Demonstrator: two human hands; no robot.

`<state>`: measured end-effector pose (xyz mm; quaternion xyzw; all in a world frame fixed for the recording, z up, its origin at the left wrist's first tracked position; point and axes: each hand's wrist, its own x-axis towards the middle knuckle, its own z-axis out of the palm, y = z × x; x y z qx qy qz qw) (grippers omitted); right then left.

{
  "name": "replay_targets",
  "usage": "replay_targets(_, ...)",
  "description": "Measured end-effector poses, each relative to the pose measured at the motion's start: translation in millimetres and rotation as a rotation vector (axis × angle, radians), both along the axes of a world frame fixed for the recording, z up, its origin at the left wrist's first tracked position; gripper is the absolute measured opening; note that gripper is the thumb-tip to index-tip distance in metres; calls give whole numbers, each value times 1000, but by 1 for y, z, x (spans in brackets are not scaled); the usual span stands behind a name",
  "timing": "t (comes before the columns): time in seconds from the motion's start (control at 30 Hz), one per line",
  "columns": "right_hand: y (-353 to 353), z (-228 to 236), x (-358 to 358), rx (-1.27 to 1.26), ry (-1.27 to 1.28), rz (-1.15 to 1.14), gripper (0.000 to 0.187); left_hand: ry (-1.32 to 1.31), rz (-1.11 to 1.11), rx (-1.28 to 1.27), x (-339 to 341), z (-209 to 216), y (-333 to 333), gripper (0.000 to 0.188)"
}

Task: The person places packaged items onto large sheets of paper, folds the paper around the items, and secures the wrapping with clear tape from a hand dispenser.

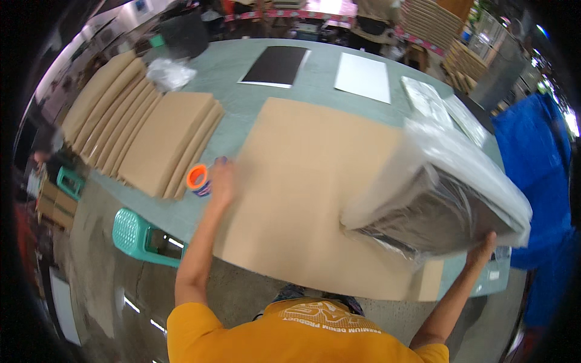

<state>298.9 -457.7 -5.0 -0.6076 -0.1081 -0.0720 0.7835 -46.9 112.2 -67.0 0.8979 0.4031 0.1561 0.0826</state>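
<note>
A large sheet of brown kraft paper (315, 175) lies flat across the table in front of me. At its right side I hold up a plastic-wrapped dark panel (442, 209), tilted, with its lower left edge at the paper. My right hand (484, 248) grips the panel's near right corner. My left hand (223, 181), smeared by motion, is at the paper's left edge. Right beside it stands an orange-cored tape roll (198, 177) with a blue and white outside. The left fingers are too blurred to show whether they grip anything.
Folded brown paper packages (163, 139) are stacked on the left of the green table (227, 72). A black sheet (278, 65), a white sheet (363, 77) and wrapped white packs (426, 100) lie toward the back. A green stool (130, 233) stands at the left; blue sheeting (535, 181) hangs right.
</note>
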Motion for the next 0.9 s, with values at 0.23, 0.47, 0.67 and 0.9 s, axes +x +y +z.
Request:
replay_targets(0.23,65,-3,-55,-83,-45,95,100,-1088,-463,-686,166,105,-249,56)
replay_targets(0.47,143,40,-93,-51,-130,54,89,-1129,-218,-378,131,136,-202,46)
replay_targets(0.67,201,6,-112,-304,-264,155,84,-1261,-131,-179,98,84,-145,37)
replay_targets(0.9,206,-40,-116,-318,-52,367,78,-1035,-300,-397,75,-37,-111,46)
